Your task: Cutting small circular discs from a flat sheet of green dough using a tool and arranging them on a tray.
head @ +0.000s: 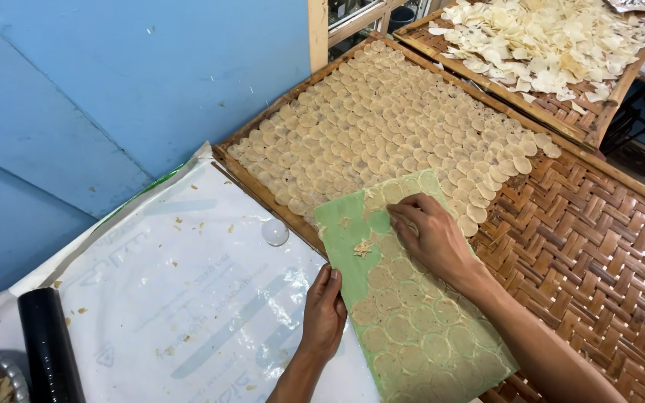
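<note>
Green sheet (pixel 412 313) lies on the woven tray's (pixel 599 246) edge; our left hand (pixel 324 313) pinches its rim, our right hand's (pixel 431 231) fingers close on a disc. Most discs (pixel 382 127) sit laid out, many remain.

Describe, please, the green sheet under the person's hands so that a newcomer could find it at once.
Start at the big woven bamboo tray covered in rows of pale round discs. At its near edge lies the green sheet, steadied by the left hand while the right hand picks at it. It alone is green and carries its own thin discs.
</note>
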